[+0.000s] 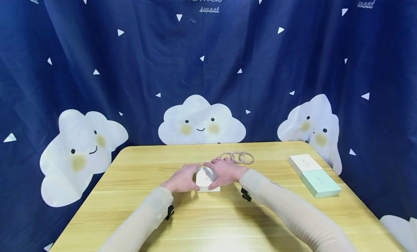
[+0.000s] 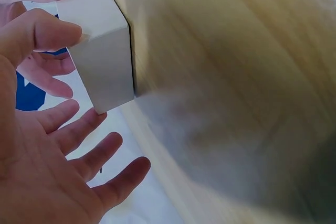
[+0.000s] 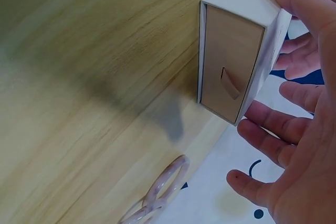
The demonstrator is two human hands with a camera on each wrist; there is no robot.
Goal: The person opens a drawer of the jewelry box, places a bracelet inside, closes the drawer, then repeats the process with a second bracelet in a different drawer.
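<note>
A small white drawer box [image 1: 204, 176] lies flat at the middle of the wooden table. On its left side my left hand [image 1: 184, 178] holds it, thumb at the near edge and fingertips at the far edge. My right hand [image 1: 224, 171] grips the opposite side the same way, its fingers reaching over the far edge. In the right wrist view, the box's open end shows a pinkish-tan drawer front [image 3: 229, 61] with a small ribbon tab [image 3: 230, 84], seated inside the sleeve. The left wrist view shows a plain grey-white end [image 2: 105, 72].
Behind my right hand lie three pale pink-brown bangles [image 1: 247, 162], overlapping in a row. Towards the table's right edge, a white box [image 1: 304, 162] and a mint-green box [image 1: 320, 183] lie end to end. A dark blue curtain [image 1: 143, 64] with clouds hangs behind the table [image 1: 137, 172].
</note>
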